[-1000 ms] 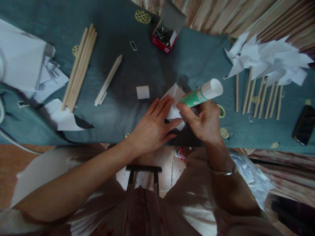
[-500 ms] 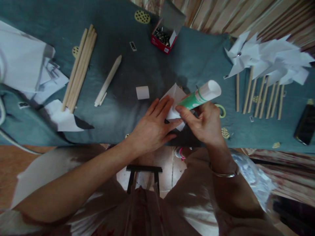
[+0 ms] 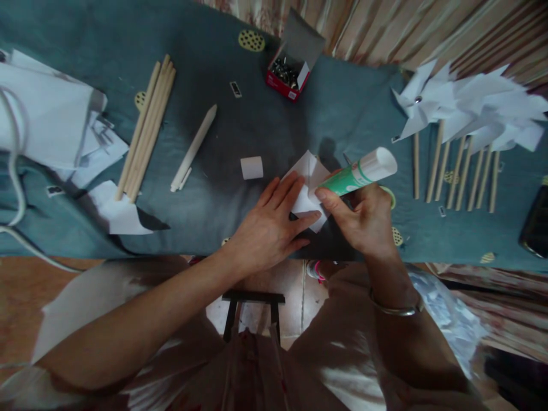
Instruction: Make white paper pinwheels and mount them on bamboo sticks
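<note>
My right hand (image 3: 368,214) is closed around a green and white glue stick (image 3: 351,178), tilted with its lower end at a folded piece of white paper (image 3: 303,197). My left hand (image 3: 276,222) lies flat with fingers stretched out, pressing the left side of that paper onto the table. The fingers hide part of the paper, and the glue stick's tip cannot be made out clearly. A short white cap (image 3: 252,168) rests on the cloth just up and left of the paper.
Wooden sticks (image 3: 148,131) and a white pen (image 3: 194,148) lie left, beside white paper sheets (image 3: 47,108). An open red box (image 3: 282,88) of small metal pieces stands at the back. Several white paper pinwheels (image 3: 466,108) lie right. A tape roll (image 3: 390,197) sits behind my right hand.
The whole view has shifted slightly, so everything sits a little further right and lower. The glue stick has moved slightly rightward over the paper. My left hand keeps pressing the paper.
</note>
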### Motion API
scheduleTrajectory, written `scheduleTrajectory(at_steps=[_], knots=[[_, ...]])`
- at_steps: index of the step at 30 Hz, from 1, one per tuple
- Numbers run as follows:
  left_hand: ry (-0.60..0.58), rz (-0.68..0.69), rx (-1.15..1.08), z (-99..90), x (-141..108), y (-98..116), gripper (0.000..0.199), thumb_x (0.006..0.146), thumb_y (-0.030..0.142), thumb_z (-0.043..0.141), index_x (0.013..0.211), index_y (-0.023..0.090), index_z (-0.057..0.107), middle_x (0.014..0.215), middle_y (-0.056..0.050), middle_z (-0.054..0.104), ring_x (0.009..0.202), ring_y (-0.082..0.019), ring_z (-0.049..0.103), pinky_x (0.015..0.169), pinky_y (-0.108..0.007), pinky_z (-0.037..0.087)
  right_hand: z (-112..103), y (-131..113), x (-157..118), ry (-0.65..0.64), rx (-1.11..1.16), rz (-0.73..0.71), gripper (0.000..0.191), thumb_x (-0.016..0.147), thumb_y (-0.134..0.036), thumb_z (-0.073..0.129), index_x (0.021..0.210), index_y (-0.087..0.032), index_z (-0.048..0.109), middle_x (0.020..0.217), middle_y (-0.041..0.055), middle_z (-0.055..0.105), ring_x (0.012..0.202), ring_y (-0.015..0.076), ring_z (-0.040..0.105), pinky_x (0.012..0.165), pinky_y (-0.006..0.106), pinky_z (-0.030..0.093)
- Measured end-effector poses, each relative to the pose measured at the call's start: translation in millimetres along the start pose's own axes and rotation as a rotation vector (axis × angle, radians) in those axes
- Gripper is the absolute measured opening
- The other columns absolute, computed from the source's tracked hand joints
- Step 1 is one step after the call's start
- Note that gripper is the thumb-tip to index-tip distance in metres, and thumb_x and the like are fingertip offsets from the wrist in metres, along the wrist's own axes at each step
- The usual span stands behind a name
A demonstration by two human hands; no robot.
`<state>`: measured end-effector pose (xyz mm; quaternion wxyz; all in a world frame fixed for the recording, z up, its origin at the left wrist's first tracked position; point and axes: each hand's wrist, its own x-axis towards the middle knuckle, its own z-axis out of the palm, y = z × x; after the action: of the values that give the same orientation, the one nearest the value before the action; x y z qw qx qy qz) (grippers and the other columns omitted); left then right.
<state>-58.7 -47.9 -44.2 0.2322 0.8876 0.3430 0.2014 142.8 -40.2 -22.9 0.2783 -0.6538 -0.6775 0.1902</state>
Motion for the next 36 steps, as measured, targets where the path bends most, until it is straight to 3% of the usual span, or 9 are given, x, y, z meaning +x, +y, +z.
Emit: scheduleTrajectory(at_steps=[8, 19, 36], knots=[[-0.017, -0.009, 0.009, -1.8, 1, 2, 0.044, 0.087, 0.032, 0.074, 0.129, 0.022, 0.066, 0.156, -0.022, 0.043, 0.150, -0.044, 0.032, 0.117, -0.069, 0.031, 4, 2, 5, 0.019, 0.022, 0.025, 0.032, 0.085, -0.055, 0.070, 0.088, -0.023, 0.067, 0.079, 0.0070, 0.072, 0.075, 0.0251, 0.067, 0.074, 0.042, 0.052], [-0.021, -0.012, 0.011, -1.1, 1, 1, 0.046, 0.085, 0.033, 0.075, 0.129, 0.022, 0.066, 0.157, -0.021, 0.042, 0.150, -0.045, 0.031, 0.117, -0.068, 0.031, 6, -9, 8, -0.050, 0.083, 0.056, 0.021, 0.086, -0.044, 0.069, 0.088, -0.023, 0.067, 0.074, 0.0028, 0.069, 0.070, 0.0204, 0.064, 0.069, 0.037, 0.051], [-0.035, -0.012, 0.024, -1.2, 1, 1, 0.050, 0.085, 0.030, 0.075, 0.133, 0.024, 0.063, 0.159, -0.019, 0.040, 0.151, -0.043, 0.030, 0.118, -0.068, 0.029, 0, -11, 3, -0.080, 0.043, 0.052, 0.025, 0.084, -0.046, 0.072, 0.086, -0.022, 0.067, 0.073, 0.0025, 0.067, 0.069, 0.0200, 0.062, 0.069, 0.036, 0.048]])
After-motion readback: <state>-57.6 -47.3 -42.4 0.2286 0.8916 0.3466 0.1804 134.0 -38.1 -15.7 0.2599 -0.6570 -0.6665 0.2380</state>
